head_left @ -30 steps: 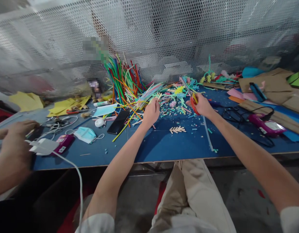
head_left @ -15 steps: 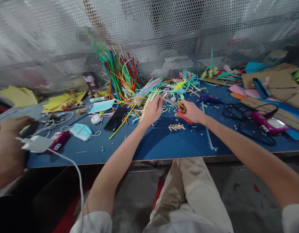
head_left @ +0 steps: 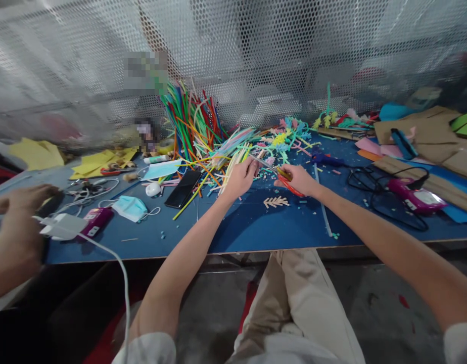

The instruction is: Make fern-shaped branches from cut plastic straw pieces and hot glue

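Note:
My right hand is closed round the red and yellow handles of a pair of scissors. Their metal blades point left, with the tips at the fingers of my left hand. Those left fingers are pinched together, and whatever they hold is too small to make out. Pale pipe cleaners lie right behind and beside the left hand. On the blue table, just in front of the scissors, rests a cream leaf-shaped piece with short side branches.
Behind my hands stand many coloured pipe cleaners, with fluffy pastel shapes to their right. A phone and face mask lie left, near another person's hand. A glue gun and corded purple device lie right.
The whole view has shifted slightly, with the table a little lower in the picture. Both hands stay close together, and the scissor blades look narrower, nearer to closed.

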`<move>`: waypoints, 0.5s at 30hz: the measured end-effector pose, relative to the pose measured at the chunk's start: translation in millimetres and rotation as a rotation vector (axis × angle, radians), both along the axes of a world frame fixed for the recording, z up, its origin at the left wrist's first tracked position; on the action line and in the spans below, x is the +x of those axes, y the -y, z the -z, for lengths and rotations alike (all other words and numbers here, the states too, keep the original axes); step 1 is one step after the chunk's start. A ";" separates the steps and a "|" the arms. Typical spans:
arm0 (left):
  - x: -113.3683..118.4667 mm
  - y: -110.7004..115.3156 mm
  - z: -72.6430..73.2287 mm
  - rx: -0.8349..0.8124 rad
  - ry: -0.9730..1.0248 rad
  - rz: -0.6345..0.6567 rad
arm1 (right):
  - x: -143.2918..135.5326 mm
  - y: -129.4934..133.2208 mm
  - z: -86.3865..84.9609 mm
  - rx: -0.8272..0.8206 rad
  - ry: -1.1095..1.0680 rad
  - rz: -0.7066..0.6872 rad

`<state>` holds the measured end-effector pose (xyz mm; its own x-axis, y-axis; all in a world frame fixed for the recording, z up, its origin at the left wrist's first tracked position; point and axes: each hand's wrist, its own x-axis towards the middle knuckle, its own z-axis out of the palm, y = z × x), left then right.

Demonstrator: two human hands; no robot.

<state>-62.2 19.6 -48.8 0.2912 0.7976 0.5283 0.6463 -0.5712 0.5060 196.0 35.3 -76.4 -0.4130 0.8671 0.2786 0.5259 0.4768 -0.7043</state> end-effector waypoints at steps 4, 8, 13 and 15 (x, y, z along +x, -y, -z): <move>1.0 1.7 0.0 -0.009 0.013 0.015 | -1.2 2.6 -1.5 -0.011 -0.020 -0.021; 2.1 1.0 5.3 0.001 -0.006 0.006 | -0.5 2.6 0.9 -0.002 -0.020 -0.025; -0.4 0.9 8.3 0.027 0.075 -0.091 | -0.4 0.3 4.4 0.060 -0.008 0.008; -3.7 3.0 4.0 0.160 0.081 -0.161 | 0.6 -1.1 4.7 0.074 0.005 0.026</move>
<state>-65.9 16.6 -52.7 0.1183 0.7348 0.6678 0.6967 -0.5407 0.4715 196.6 36.4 -81.1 -0.3918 0.8549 0.3400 0.5424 0.5132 -0.6652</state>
